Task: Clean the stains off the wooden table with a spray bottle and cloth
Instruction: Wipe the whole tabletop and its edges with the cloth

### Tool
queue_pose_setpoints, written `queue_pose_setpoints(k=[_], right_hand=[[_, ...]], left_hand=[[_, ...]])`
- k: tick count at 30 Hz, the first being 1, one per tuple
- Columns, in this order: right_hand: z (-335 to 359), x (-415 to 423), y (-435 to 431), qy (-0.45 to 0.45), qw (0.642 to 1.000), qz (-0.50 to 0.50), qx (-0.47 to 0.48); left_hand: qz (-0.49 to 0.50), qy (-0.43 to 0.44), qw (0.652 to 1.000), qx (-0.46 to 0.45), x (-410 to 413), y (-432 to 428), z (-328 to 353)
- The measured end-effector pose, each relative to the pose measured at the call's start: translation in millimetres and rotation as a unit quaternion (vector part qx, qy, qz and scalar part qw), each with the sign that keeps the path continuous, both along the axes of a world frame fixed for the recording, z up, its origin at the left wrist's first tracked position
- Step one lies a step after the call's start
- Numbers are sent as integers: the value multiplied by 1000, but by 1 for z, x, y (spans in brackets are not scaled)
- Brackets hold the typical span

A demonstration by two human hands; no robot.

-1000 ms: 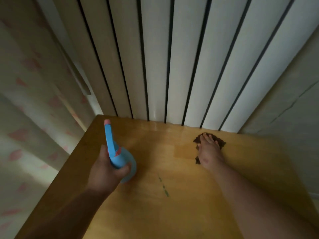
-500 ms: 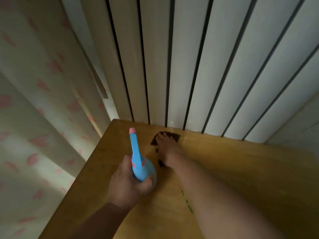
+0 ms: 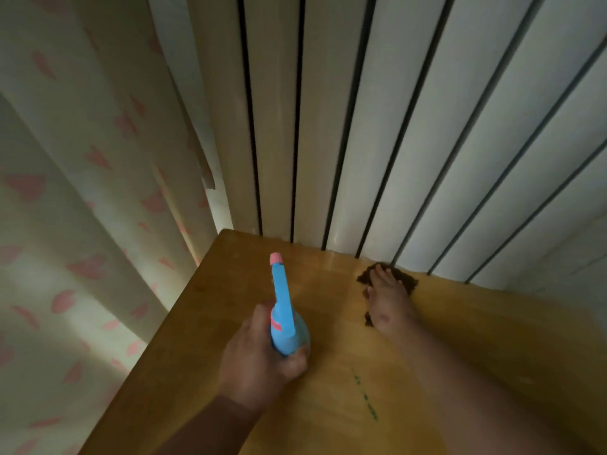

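Looking left of the spray bottle (image 3: 285, 310), we see a pale curtain (image 3: 82, 224) printed with pink shapes. It hangs beside the wooden table (image 3: 203, 323), whose left edge runs just left of the bottle. Behind the bottle a white panelled wall (image 3: 377, 126) with dark grooves meets the table's far edge.

Our left hand (image 3: 259, 359) curls its fingers round the bottle's round blue body. The long neck and pink tip point toward the wall, and we cannot tell whether the base touches the wood.

Nearer us and just right of the bottle, a broken line of dark stains (image 3: 364, 397) sits in open wood. Farther right of the bottle, close to the wall, our right hand (image 3: 391, 300) presses flat on a dark brown cloth (image 3: 405, 279), fingers straight and close together. Beyond it the tabletop runs open to the edge of view.
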State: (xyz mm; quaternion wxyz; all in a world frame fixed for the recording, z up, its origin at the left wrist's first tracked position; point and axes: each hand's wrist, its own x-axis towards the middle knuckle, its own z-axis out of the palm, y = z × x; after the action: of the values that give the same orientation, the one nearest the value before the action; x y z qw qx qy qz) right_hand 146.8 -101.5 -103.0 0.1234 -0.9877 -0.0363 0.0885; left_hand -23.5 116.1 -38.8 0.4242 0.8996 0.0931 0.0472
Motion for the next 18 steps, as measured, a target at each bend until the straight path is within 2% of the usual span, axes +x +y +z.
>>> queue_pose_setpoints(k=[6, 8, 12, 18], right_hand=[[5, 27, 87, -2, 984, 177, 6], [-3, 36, 115, -7, 978, 208, -3], [-4, 41, 145, -15, 976, 215, -15], [-1, 45, 179, -24, 974, 224, 14]], left_hand=[[-74, -6, 997, 16, 4, 16, -11], [-91, -1, 996, 19, 8, 27, -11], [-22, 11, 999, -35, 21, 70, -7], [102, -36, 994, -12, 50, 135, -5]])
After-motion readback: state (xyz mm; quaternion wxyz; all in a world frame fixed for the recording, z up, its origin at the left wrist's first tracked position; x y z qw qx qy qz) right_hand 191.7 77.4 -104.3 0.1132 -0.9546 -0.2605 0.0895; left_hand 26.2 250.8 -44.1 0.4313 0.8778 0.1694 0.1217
